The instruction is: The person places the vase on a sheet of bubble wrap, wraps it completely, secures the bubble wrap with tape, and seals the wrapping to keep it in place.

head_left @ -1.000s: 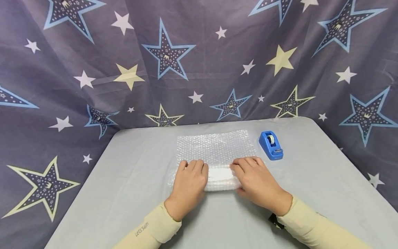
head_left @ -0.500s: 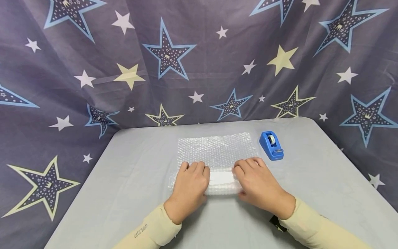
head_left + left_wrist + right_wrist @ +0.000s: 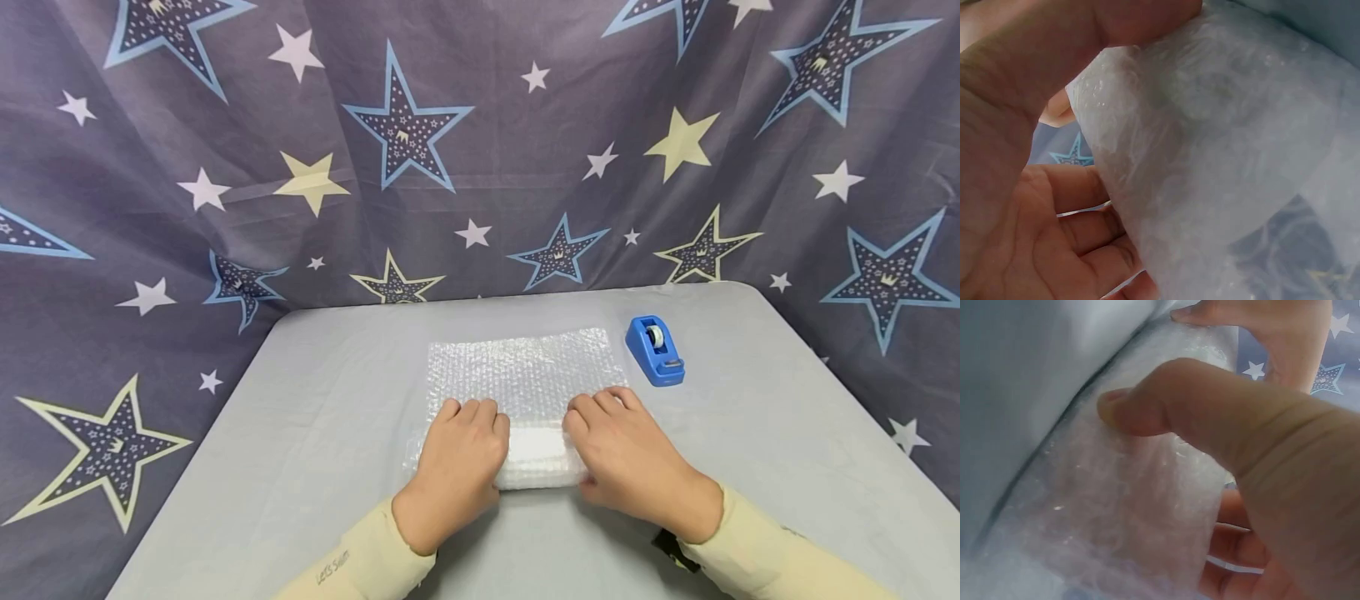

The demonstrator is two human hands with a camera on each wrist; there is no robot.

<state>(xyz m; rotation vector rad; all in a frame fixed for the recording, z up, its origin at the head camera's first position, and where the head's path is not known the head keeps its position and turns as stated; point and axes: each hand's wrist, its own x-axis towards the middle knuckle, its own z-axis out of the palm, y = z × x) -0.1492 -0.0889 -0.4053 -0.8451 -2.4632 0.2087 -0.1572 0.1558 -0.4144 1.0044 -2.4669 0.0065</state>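
Observation:
A sheet of clear bubble wrap (image 3: 517, 371) lies on the table, its near end folded over a white item (image 3: 536, 444) whose kind I cannot tell. My left hand (image 3: 462, 462) grips the left end of this wrapped bundle, fingers over the top and thumb on the near side. At the other end my right hand (image 3: 626, 454) holds it the same way. In the left wrist view the bubble wrap (image 3: 1210, 144) sits between thumb and curled fingers. The right wrist view has my thumb (image 3: 1141, 409) pressing on the wrap's near face (image 3: 1116, 506).
A blue tape dispenser (image 3: 655, 350) with a roll of tape stands right of the wrap's far corner. The grey cloth-covered table (image 3: 322, 400) ends at a star-patterned curtain (image 3: 480, 150) behind it. A dark wrist strap (image 3: 675, 550) shows under the right sleeve.
Both hands have drawn the wrapped bundle toward me, and the flat sheet of bubble wrap has slid nearer with it. The tape dispenser stays in place.

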